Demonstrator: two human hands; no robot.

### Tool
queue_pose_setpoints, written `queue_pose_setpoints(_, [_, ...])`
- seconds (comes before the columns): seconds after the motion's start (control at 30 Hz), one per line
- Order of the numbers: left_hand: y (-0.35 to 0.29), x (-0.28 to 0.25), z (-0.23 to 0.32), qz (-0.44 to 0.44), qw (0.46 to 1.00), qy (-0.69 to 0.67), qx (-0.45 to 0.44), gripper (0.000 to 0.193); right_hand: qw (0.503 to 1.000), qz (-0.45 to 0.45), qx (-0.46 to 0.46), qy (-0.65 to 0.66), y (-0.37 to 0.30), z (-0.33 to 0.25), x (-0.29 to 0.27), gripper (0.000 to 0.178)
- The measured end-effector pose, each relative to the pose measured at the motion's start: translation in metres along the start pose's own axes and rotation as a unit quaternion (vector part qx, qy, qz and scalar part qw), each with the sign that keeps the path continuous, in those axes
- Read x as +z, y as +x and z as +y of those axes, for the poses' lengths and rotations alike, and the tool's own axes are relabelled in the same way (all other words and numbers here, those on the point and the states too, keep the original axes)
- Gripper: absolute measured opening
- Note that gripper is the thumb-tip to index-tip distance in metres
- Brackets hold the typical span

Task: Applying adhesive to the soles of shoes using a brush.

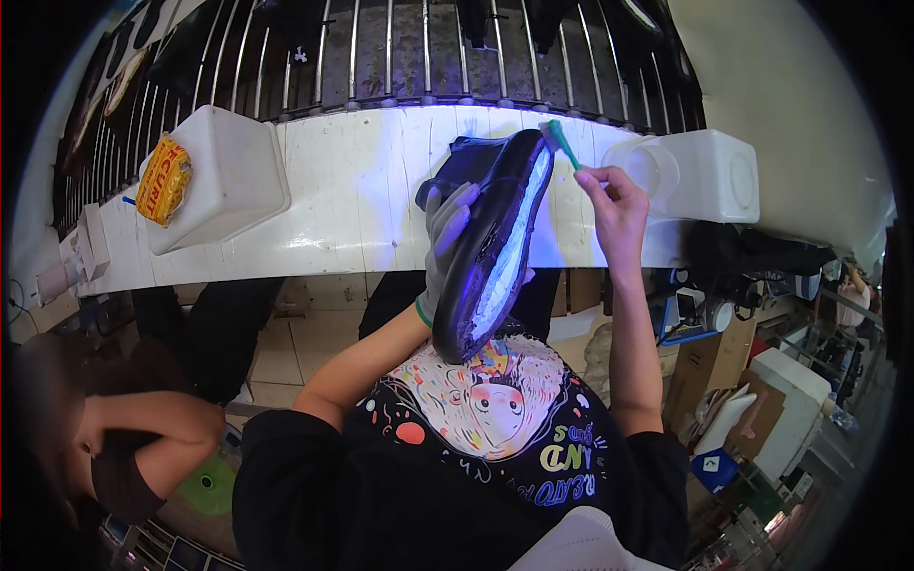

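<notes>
A black boot (473, 262) is tilted up in front of me, its shaft at the far left and its underside turned right. A bright strip (506, 257), white to blue under violet light, runs along that underside. My left hand (446, 226), in a grey glove, grips the boot from its left side, some of the fingers hidden behind it. My bare right hand (619, 198) pinches a small green-handled brush (568, 152). The brush head is at the far end of the boot, by the rim of the underside; whether it touches I cannot tell.
On the white bench (333, 228) stands a white plastic bin (233, 176) with a yellow packet (166, 181) against it. A clear round tub (655, 169) and a white container (719, 176) are at the right. Beyond lies a rack of metal rods (390, 57). Another person's arm (171, 433) is at the left.
</notes>
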State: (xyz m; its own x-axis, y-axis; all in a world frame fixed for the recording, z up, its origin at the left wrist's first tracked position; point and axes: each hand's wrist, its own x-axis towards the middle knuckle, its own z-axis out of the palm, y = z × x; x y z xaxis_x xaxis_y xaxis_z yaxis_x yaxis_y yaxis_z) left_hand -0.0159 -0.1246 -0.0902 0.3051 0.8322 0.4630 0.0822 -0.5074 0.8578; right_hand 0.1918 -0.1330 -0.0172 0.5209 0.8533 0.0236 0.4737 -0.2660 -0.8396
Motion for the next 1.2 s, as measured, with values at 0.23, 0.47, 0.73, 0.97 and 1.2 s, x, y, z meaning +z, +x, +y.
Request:
queue_pose_setpoints(0.23, [-0.014,0.002,-0.011,0.000,0.995,-0.062,-0.079,0.099,0.970,-0.174,0.046,0.165,-0.049,-0.037,-0.015,0.012])
queue_pose_setpoints(0.47, [0.005,0.005,0.010,0.020,0.990,-0.132,-0.049,0.089,0.998,-0.009,0.006,0.057,0.010,0.011,0.001,0.015])
queue_pose_setpoints(0.73, [0.003,0.002,0.006,0.036,0.997,-0.065,0.006,0.088,0.984,-0.134,0.015,0.114,-0.045,-0.024,-0.011,0.012])
queue_pose_setpoints(0.97, [0.012,-0.015,-0.005,0.031,0.994,-0.015,0.105,0.085,0.967,-0.208,-0.143,0.036,-0.073,-0.082,-0.026,0.016])
queue_pose_setpoints(1.2, [0.017,-0.024,0.011,-0.065,0.997,-0.033,-0.028,0.096,0.963,-0.195,-0.175,0.065,-0.062,-0.073,-0.022,0.011])
